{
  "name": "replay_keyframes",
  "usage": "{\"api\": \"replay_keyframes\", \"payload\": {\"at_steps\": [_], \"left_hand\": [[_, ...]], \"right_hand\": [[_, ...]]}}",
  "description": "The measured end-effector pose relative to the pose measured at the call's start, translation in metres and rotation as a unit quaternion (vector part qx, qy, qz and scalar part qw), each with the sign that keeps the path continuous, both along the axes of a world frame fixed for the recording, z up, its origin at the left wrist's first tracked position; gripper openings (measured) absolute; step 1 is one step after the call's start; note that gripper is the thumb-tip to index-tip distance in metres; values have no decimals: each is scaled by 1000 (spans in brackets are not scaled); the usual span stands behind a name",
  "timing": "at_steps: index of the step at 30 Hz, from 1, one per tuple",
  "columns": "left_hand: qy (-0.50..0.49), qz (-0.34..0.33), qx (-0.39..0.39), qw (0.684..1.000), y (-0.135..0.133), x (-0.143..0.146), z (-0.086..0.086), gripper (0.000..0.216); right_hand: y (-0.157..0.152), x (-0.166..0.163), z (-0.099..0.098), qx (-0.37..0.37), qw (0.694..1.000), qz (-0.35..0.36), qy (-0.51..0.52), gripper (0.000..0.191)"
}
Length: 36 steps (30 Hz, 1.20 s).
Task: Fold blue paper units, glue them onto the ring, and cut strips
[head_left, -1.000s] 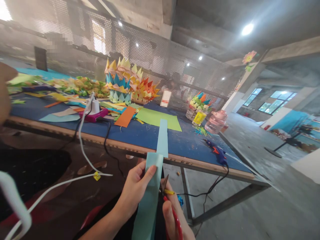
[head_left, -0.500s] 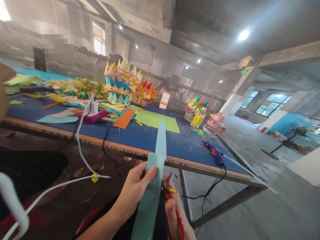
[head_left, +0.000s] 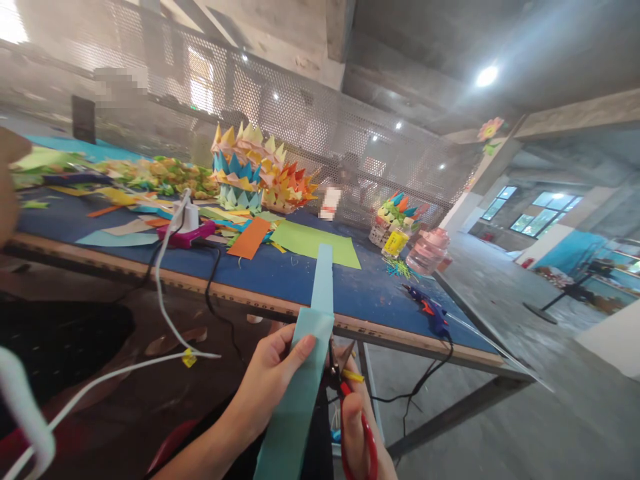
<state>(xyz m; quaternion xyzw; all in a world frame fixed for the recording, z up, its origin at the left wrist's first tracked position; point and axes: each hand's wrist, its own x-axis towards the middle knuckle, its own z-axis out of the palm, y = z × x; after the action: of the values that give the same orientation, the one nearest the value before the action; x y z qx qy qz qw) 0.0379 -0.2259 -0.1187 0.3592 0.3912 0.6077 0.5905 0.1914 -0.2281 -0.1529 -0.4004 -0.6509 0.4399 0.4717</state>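
A long strip of pale teal paper (head_left: 297, 407) stands nearly upright in front of the person. Its long axis runs from the bottom edge of the view up and slightly to the right, and its far end points toward the blue tabletop (head_left: 280, 270). The lower part is wide. The upper part is a narrower band that overlaps the tabletop's near edge in the view.

The left hand (head_left: 270, 380) is closed on the wide part just below the step, with the thumb pressed flat on the front face and the fingers curled behind. The right hand (head_left: 357, 433) grips a pair of red-handled scissors (head_left: 343, 373) with its fingers through the loops. The 2 blades are parted in a small V, tips pointing up and away, right at the strip's right edge.

On the tabletop lie a lime green sheet of paper (head_left: 315, 240), an orange sheet (head_left: 250, 237), spiky folded-paper models (head_left: 250, 167), a blue glue gun (head_left: 430, 310) and a pink plastic jug (head_left: 427, 250).
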Motion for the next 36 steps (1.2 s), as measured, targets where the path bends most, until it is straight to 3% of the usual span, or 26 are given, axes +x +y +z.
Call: {"api": "replay_keyframes", "payload": {"at_steps": [7,14,19,22,25,27,33,36], "left_hand": [[39,-20,10,999,-2,2,1,37],[41,-22,10,999,-1,1,2,39],[8,-14,-16,1000,0,0,2,43],[-18,6,-20,1000,2,-2,3,44],[-53,18,-16,998,7,-6,7,41],[-72,23,-20,997,12,-10,9,39],[-97,56,-32,993,30,-23,18,35],[-83,39,-42,995,36,-26,23,37]], "right_hand": [[-3,-2,15,19,1000,8,4,69],[8,10,7,7,999,36,-29,65],[17,7,20,57,993,10,103,64],[8,3,24,45,992,-39,109,44],[-6,-2,19,-36,992,-99,64,41],[-14,-3,13,-72,992,-88,45,48],[-26,-6,-7,-72,995,-54,34,46],[-24,-8,-12,-82,995,-47,17,46]]}}
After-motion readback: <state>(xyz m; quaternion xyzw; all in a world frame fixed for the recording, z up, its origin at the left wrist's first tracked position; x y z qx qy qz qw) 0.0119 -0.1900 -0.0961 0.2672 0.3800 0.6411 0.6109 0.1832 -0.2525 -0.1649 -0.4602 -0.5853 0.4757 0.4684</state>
